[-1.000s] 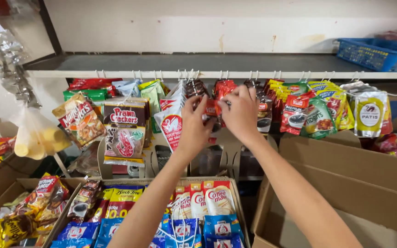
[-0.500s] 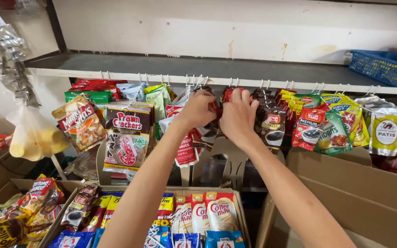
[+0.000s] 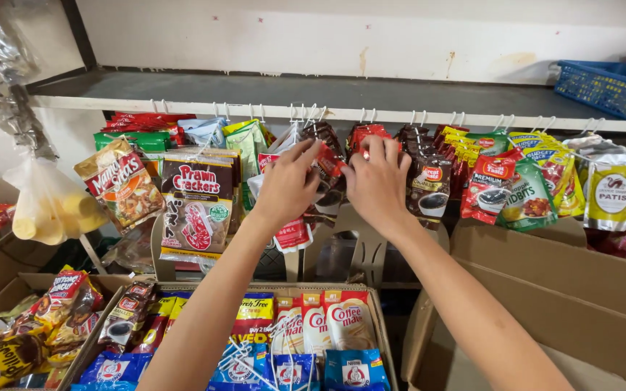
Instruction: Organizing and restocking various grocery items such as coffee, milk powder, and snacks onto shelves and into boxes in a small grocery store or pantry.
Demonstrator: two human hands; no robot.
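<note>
Both my hands are raised to a row of small sachets hanging on white hooks under a grey shelf (image 3: 313,93). My left hand (image 3: 289,185) pinches a dark sachet with a red label (image 3: 327,161) between thumb and fingers. My right hand (image 3: 377,182) is close beside it, its fingertips on a red sachet strip (image 3: 365,136). A white and red packet (image 3: 293,233) hangs just below my left wrist. Part of the sachets is hidden behind my hands.
Snack bags (image 3: 198,203) hang to the left, sauce and coffee pouches (image 3: 527,192) to the right. A cardboard box (image 3: 269,340) of sachets sits below, larger cartons (image 3: 566,289) at right. A blue basket (image 3: 606,88) rests on the shelf; a plastic bag (image 3: 48,206) hangs left.
The camera has tilted up a little, so the hanging row sits lower in view. My hands stay together at the same sachets, fingers shifted slightly.
</note>
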